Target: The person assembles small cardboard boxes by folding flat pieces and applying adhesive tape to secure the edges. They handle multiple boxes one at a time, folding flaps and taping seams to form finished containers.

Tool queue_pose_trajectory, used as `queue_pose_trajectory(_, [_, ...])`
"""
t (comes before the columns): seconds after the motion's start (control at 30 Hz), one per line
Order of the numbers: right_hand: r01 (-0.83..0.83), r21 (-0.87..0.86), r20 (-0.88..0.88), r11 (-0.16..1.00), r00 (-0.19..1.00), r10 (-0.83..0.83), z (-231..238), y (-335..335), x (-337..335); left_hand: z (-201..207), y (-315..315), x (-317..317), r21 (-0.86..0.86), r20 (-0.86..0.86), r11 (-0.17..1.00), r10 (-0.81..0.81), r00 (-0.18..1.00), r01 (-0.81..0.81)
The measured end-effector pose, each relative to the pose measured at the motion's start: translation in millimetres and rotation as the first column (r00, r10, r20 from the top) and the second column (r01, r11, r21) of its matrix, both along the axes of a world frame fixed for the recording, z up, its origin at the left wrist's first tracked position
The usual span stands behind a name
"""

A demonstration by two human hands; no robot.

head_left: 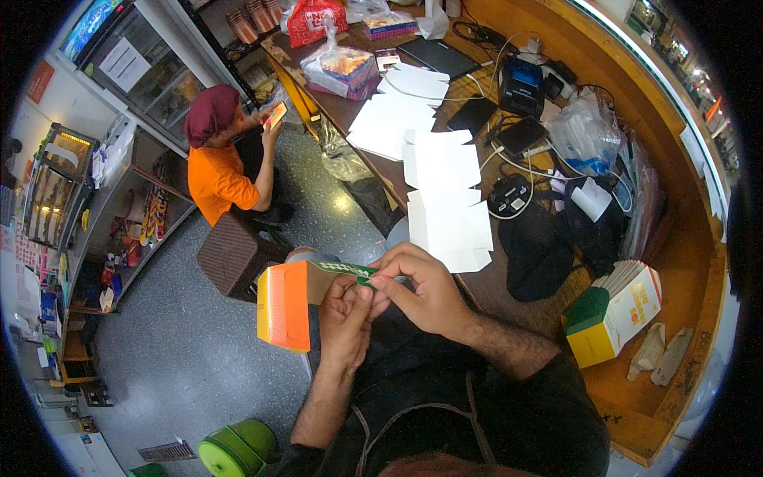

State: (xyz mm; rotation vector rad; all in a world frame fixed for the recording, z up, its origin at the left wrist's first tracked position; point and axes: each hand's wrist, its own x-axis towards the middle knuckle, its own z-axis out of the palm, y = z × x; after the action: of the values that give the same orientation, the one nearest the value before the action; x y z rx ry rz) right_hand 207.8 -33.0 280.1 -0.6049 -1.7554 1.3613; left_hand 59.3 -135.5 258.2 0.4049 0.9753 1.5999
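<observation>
In front of my body I hold a partly folded cardboard box (290,308) with orange and yellow sides. One green printed flap (342,269) reaches from it to my fingers. My left hand (347,314) is closed on this flap from below, with the thumb near its edge. My right hand (421,292) pinches the same green end from the right, fingertips touching those of my left hand. Fingers hide part of the fold. Just beyond my right hand, an unfolded white box blank (447,187) lies on the table.
More white blanks (389,127) lie on the brown table (362,91). At right stands a bundle of yellow, green and white cartons (616,310). Cables, a black card terminal (522,86) and plastic bags (584,131) crowd the back. A seated person in orange (222,179) holds a phone; a brown stool (238,254) is nearby.
</observation>
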Motion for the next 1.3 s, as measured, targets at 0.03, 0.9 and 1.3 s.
queue_pose_trajectory(0.03, [0.002,0.025,-0.005,1.0,1.0,-0.002,0,0,0,0,-1,-1,-0.001,0.045,1.0,-0.006,0.999,0.006])
queue_pose_trajectory(0.9, [-0.069,0.211,0.036,0.975,0.997,0.063,0,-19,0,-21,-20,-13,0.055,-0.139,0.998,0.009,0.99,-0.002])
queue_pose_trajectory(1.3, [-0.084,0.17,0.105,0.982,0.992,0.067,-5,-17,-4,-19,-24,-18,0.095,-0.233,0.995,0.037,0.972,-0.015])
